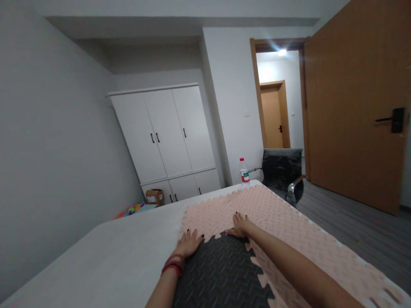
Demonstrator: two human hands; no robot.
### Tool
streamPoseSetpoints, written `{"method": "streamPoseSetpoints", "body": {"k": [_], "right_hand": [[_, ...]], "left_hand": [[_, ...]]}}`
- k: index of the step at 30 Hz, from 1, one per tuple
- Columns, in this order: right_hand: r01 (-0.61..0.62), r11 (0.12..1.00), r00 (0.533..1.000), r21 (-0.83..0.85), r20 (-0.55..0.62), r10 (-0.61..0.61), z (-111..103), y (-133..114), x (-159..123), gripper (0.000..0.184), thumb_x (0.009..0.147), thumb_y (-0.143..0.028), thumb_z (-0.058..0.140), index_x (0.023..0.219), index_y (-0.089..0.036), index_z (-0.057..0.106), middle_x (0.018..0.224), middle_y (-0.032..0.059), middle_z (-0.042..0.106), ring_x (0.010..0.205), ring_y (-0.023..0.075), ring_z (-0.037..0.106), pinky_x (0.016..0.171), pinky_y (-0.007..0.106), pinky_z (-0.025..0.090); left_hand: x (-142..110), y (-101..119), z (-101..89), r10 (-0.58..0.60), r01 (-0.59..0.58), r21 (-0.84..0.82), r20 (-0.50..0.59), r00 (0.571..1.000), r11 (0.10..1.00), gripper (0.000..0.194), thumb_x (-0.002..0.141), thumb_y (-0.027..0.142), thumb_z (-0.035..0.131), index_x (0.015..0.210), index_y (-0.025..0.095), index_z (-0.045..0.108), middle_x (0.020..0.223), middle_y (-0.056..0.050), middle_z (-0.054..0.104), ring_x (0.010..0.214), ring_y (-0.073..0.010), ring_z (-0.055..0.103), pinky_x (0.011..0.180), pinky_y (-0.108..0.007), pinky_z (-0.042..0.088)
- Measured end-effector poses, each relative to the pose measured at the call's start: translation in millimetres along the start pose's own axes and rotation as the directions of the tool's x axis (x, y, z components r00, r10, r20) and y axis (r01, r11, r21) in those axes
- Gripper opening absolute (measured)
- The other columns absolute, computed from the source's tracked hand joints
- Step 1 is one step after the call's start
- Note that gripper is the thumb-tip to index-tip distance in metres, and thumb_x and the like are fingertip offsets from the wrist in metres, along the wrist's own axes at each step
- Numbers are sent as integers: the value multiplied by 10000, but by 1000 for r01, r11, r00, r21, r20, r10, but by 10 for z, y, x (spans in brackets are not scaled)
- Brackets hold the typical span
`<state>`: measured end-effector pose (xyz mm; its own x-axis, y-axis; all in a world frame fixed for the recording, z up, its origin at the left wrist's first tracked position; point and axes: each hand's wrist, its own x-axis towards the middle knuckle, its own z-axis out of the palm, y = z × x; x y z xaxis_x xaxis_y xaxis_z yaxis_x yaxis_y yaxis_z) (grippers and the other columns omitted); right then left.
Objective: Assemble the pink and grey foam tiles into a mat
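My left hand (189,243) presses flat at the far left corner of a black rubbery foam tile with a ridged surface and toothed edges (221,273); its fingers are spread, dark nails pointing away from me, and grip nothing. Dark red and bright red bands (171,268) circle that wrist. My right hand (240,225) lies palm down at the tile's far right corner, thumb out along the far edge, the other fingers stretched over the pale pink textured foam matting (266,205); it too is spread and grasps nothing. The black tile lies between my hands and runs back toward me under my forearms' reach. The pink matting extends ahead of both hands and along my right forearm. I cannot tell whether every tooth is locked. To the left of my left hand is the bare white tabletop (128,256). Well beyond my right hand, a clear plastic bottle with a red cap (244,174) stands upright near the far table edge.
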<state>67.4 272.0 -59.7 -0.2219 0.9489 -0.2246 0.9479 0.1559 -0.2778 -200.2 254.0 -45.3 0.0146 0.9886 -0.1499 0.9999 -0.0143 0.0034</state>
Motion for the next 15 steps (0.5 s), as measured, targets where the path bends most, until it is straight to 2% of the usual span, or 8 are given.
{"method": "streamPoseSetpoints", "body": {"k": [3, 6, 11, 15], "right_hand": [[67, 998, 997, -1, 35, -67, -28, 104, -6, 1015, 746, -758, 274, 1451, -61, 53, 1518, 156, 9, 1390, 259, -33, 1103, 470, 7], [101, 995, 994, -10, 48, -101, -33, 185, 8, 959, 771, -721, 296, 1456, -92, 63, 1524, 129, 17, 1393, 234, -18, 1108, 438, 23], [59, 997, 998, -50, 17, -58, -23, 115, -24, 895, 817, -660, 277, 1452, -64, 70, 1520, 153, 37, 1393, 241, -3, 1098, 476, 39], [41, 994, 997, -106, -58, -47, -36, -95, -310, 750, 874, -563, 201, 1453, -92, 122, 1519, 144, 86, 1393, 240, 45, 1087, 516, 51]], "left_hand": [[24, 113, 64, -76, 76, -31, 24, 997, 997, 825, 809, 691, 334, 1436, 178, 179, 1517, -159, 142, 1380, -335, 132, 1095, -571, 128], [56, 137, 134, -93, 96, -56, 46, 995, 994, 917, 759, 734, 301, 1449, 162, 104, 1521, -173, 45, 1386, -344, 16, 1098, -554, 87], [105, 127, 192, -119, 122, -99, 31, 992, 988, 978, 696, 771, 291, 1450, 184, 84, 1528, -140, 10, 1389, -336, -18, 1088, -570, 57], [64, 166, 191, -177, 176, -138, 9, 984, 975, 977, 670, 764, 335, 1448, 213, 121, 1533, -118, 19, 1390, -347, -7, 1057, -629, 55]]}}
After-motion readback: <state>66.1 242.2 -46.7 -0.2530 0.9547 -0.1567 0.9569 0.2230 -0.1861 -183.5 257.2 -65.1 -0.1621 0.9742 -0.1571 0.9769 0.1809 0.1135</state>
